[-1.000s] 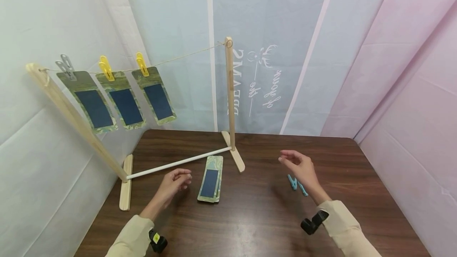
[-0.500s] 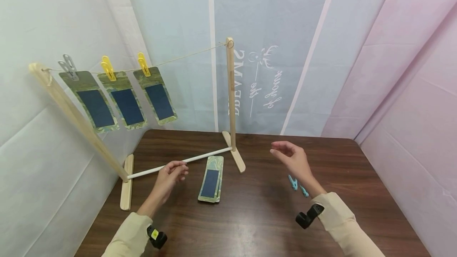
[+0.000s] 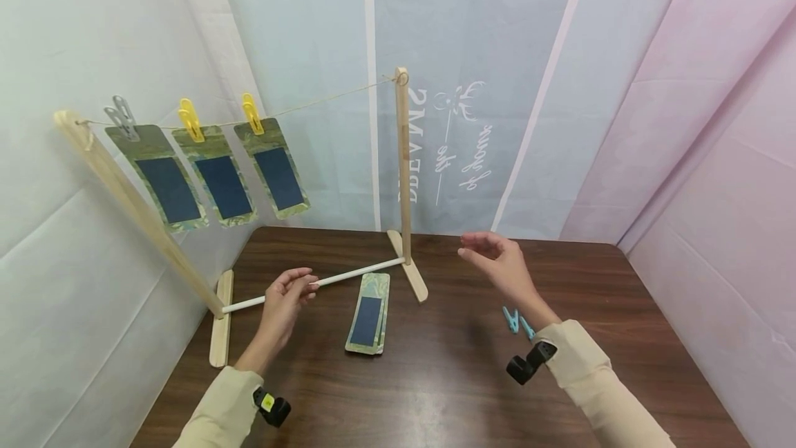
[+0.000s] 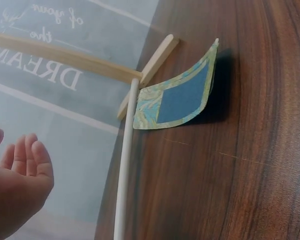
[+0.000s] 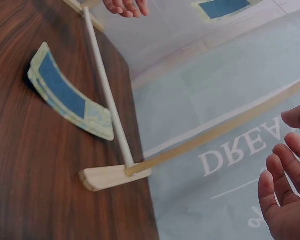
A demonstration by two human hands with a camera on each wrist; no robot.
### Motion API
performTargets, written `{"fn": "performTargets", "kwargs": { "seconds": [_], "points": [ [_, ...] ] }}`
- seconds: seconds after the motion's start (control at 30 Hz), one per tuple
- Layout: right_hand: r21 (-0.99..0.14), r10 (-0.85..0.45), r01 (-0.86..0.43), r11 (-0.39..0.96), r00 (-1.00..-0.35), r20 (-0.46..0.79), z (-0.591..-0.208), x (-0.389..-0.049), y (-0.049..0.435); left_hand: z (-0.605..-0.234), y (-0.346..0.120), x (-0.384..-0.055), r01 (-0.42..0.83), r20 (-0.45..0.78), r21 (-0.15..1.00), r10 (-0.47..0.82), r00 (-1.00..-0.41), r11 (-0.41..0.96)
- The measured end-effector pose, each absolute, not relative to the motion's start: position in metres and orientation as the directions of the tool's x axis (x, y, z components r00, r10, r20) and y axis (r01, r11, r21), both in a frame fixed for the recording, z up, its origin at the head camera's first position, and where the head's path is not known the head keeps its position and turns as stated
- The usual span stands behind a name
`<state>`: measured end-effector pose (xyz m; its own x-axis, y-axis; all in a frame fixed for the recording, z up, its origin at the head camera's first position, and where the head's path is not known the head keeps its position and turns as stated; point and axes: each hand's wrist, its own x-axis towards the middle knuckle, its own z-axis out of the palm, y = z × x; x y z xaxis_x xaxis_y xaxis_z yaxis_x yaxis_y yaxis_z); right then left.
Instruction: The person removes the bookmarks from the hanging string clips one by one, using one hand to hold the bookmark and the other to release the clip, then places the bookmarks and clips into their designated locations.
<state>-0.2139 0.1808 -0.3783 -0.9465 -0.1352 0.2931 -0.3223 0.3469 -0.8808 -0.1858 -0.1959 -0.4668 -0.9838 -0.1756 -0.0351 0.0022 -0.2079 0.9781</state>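
My left hand (image 3: 287,301) is raised over the white rod (image 3: 357,272) of a wooden stand, fingers loosely bent, holding nothing. In the left wrist view its fingers (image 4: 26,157) show bare. My right hand (image 3: 500,265) hovers right of the stand, thumb and fingers apart with nothing between them. Between the hands lies a small stack of green-edged cards (image 3: 365,320) with dark blue panels, curved up at one end in the wrist views. Two light-blue clothespins (image 3: 511,319) lie on the table below my right hand, one partly overlapped by the wrist.
A string (image 3: 336,96) runs between the stand's left post (image 3: 124,192) and right post (image 3: 403,164). Three similar cards (image 3: 224,185) hang from it, one by a grey clothespin (image 3: 123,119) and two by yellow clothespins (image 3: 191,122). Fabric curtains (image 3: 485,40) surround the brown table (image 3: 435,379).
My left hand has risen and shifted slightly left, coming over the white rod. My right hand has moved up and left, away from the blue clothespins. Cards and clothespins stay put.
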Motion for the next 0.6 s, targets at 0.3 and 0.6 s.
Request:
{"fn": "performTargets", "kwargs": {
  "seconds": [0.3, 0.6],
  "points": [
    [-0.903, -0.172, -0.332, 0.272, -0.940, 0.293, -0.358, -0.217, 0.163, -0.459, -0.195, -0.193, 0.089, 0.011, 0.941, -0.234, -0.972, -0.326],
    [-0.879, -0.241, -0.389, 0.275, -0.913, 0.329, -0.332, -0.217, 0.141, -0.454, -0.198, -0.197, 0.162, 0.041, 0.918, -0.320, -0.947, -0.361]
  ]
}}
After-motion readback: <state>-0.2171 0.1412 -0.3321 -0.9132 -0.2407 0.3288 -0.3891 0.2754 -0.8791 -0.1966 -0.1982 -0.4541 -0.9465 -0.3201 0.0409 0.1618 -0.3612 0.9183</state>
